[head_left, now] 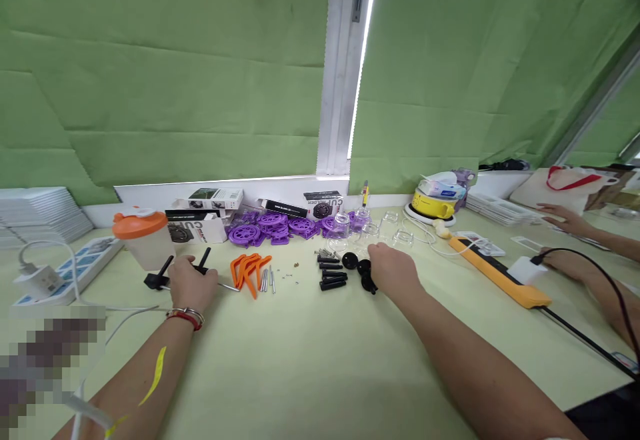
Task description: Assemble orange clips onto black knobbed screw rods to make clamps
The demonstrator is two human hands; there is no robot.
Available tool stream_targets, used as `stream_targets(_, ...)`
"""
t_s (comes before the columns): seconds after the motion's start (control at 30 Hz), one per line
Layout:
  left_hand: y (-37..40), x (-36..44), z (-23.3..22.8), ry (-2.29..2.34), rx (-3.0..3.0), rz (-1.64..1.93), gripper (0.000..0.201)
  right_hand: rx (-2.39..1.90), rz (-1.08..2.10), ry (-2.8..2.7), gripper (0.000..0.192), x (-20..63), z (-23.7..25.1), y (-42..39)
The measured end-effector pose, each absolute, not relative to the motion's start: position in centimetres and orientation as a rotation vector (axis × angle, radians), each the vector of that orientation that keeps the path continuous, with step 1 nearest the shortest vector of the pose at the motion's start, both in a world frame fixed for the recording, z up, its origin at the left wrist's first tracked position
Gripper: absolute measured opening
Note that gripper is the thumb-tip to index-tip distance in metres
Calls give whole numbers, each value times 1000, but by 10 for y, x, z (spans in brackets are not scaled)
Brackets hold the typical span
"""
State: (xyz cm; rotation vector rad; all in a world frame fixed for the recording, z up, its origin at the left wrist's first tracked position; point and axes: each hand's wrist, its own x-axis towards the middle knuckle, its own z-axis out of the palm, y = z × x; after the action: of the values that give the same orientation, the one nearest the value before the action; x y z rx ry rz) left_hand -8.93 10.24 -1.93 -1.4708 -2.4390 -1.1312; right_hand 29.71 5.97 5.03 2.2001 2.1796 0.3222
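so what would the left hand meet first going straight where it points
Past the black part beside it, the left hand likely meets the nearest white printed box; depth is unclear.

Window gap (363, 60): thin strip of white glare
Green covering (200, 87): softly lit
Bench (280, 373): bright, faint soft shadows
Edges: wide-angle stretch
Lower-left corner: blocky pixelation

The hands (191, 285) flank orange hooks (243, 270), metal pins (265, 280) and black tubes (333, 285).
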Motion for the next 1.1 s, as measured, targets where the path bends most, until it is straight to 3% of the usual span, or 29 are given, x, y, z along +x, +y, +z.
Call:
stream_targets(0.3, 95, -78, -12, -2313, -1604, -1335, 49, 1720, 182, 2701, 26, 232, 10, 79)
stream_targets(0.47, 86, -63, -15, -2158, -1993, -1408, 58, 1787, -59, 2740, 23, 209, 1, 109)
stream_targets(0.63, 84, -55, -23, -1890, -2332, -1374, 33, 1770, -119, 2713, 21, 191, -4, 131)
stream_targets(0.87, 79, -47, -19, -1714, -2449, -1316, 24, 1794, -113, 2690, 21, 183, -10, 137)
stream_targets(1.1, 71, -34, -13, -1586, -2565, -1305, 37, 1833, -151, 2692, 18, 183, -8, 132)
